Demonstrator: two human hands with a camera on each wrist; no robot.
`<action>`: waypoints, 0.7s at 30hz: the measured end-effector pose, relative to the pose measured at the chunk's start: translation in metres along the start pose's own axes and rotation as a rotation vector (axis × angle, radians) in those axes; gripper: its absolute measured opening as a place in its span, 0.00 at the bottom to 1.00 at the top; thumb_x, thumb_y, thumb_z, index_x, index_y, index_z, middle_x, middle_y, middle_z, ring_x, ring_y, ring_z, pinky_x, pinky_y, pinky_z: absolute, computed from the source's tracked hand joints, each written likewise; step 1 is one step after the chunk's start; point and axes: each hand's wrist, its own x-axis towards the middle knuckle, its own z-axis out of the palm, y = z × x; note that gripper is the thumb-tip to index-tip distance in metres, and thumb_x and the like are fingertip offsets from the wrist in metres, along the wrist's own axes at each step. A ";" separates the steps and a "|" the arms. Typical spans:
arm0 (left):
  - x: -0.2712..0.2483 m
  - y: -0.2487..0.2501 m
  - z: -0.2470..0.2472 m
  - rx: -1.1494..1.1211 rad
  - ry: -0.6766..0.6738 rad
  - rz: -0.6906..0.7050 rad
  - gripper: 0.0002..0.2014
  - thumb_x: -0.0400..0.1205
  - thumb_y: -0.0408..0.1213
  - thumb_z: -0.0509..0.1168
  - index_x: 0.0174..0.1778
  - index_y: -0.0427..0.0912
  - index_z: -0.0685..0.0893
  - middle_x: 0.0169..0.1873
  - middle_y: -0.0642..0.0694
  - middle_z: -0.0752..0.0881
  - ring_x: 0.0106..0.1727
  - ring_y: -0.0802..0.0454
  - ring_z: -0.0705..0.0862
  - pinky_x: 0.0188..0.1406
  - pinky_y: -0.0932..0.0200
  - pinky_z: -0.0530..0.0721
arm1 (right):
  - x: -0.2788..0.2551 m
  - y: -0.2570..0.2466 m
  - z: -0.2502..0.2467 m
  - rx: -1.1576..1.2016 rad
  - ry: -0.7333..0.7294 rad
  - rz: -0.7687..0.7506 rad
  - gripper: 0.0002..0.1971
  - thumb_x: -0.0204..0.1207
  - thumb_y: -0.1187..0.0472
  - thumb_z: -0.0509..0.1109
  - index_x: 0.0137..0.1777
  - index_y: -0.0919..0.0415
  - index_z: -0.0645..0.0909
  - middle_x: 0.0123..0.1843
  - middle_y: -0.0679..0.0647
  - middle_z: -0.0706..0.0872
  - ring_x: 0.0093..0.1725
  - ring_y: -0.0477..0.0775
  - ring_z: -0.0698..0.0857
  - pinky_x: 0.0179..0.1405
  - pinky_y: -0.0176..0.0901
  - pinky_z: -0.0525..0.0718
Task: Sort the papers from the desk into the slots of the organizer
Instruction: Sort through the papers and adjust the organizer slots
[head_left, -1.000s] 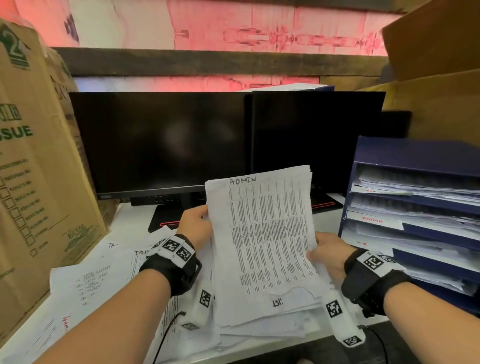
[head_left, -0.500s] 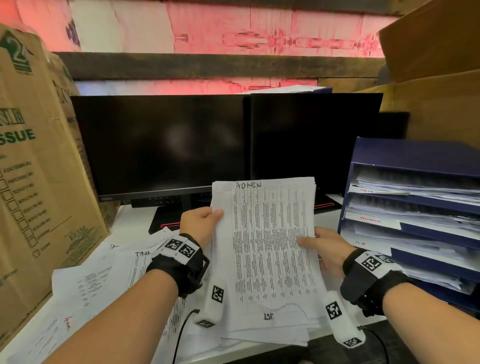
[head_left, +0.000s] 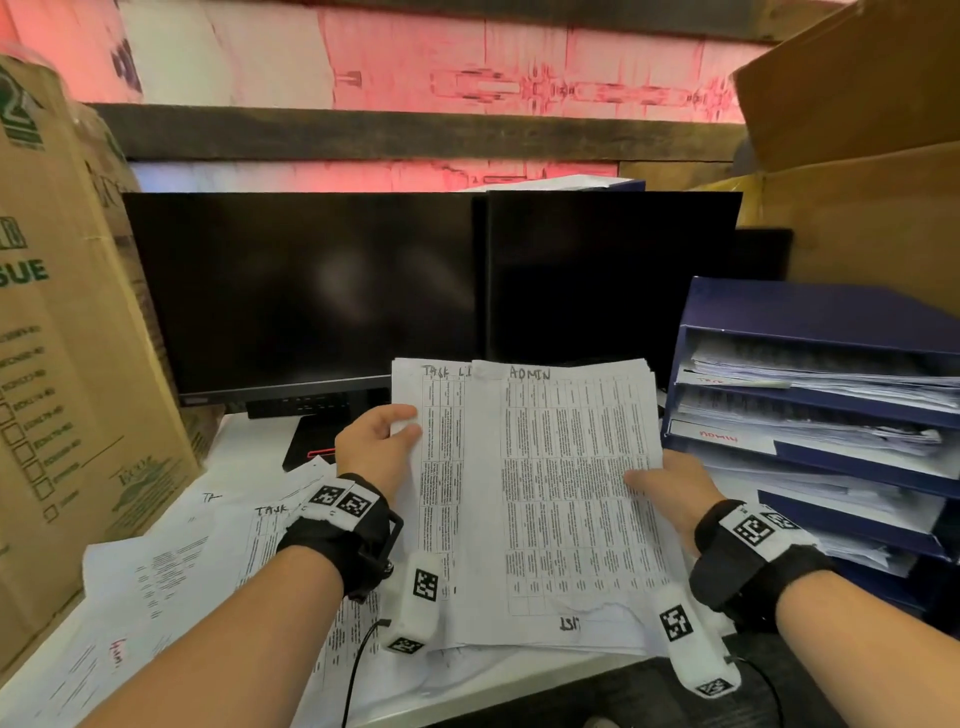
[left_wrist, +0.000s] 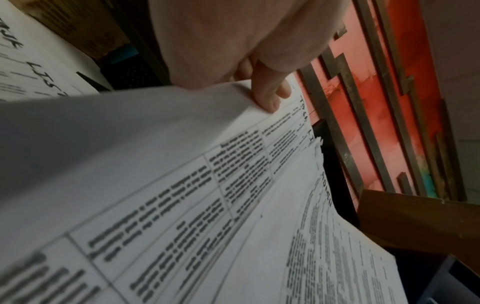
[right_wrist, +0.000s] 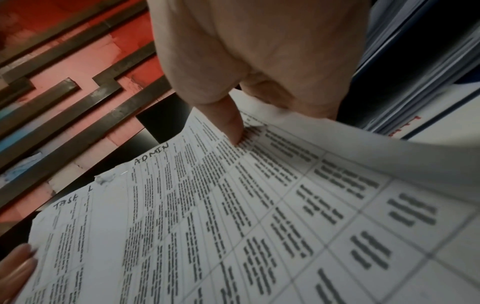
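Both hands hold a sheaf of papers (head_left: 545, 493) above the desk (head_left: 249, 436), left hand (head_left: 376, 447) pinching the "TASK" sheet's edge, right hand (head_left: 670, 483) gripping the "ADMIN" sheets, blue organizer (head_left: 810, 312) just right.

**Legible markings on papers, organizer and carton**

Top sheet (head_left: 571, 478) of the held stack: handwritten "ADMIN" at its head. Sheet beneath it (head_left: 436, 467), exposed at the left: handwritten "TASK LI", remainder covered. A torn lower edge shows inverted letters, seemingly "IST". Loose sheet on the desk (head_left: 270, 519): "TASK", partly hidden; another fragment reads "TA". Organizer (head_left: 810, 306): red label "ADMIN" on the second slot; the upper slot's red label is too faint. Cardboard carton (head_left: 62, 364), left: green "SUE". Printed table text is unreadable.
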 end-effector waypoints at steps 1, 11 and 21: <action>0.001 -0.001 0.001 -0.008 -0.003 0.003 0.11 0.79 0.25 0.67 0.45 0.48 0.84 0.50 0.48 0.88 0.53 0.54 0.86 0.58 0.57 0.82 | -0.001 0.001 -0.003 0.002 -0.001 0.008 0.13 0.78 0.72 0.67 0.60 0.63 0.84 0.60 0.60 0.87 0.56 0.59 0.85 0.55 0.49 0.81; -0.002 0.010 0.009 0.009 -0.196 -0.083 0.15 0.81 0.29 0.66 0.61 0.48 0.78 0.54 0.47 0.89 0.54 0.47 0.89 0.59 0.39 0.85 | -0.012 0.004 -0.023 0.173 -0.177 0.019 0.17 0.81 0.69 0.65 0.69 0.64 0.78 0.65 0.61 0.86 0.64 0.60 0.84 0.72 0.62 0.75; -0.028 0.012 0.039 -0.045 -0.331 -0.175 0.07 0.82 0.37 0.67 0.53 0.41 0.84 0.45 0.42 0.91 0.44 0.46 0.89 0.39 0.53 0.87 | -0.028 0.013 -0.039 0.195 -0.239 0.004 0.15 0.82 0.68 0.64 0.66 0.56 0.80 0.63 0.58 0.87 0.63 0.60 0.86 0.70 0.66 0.77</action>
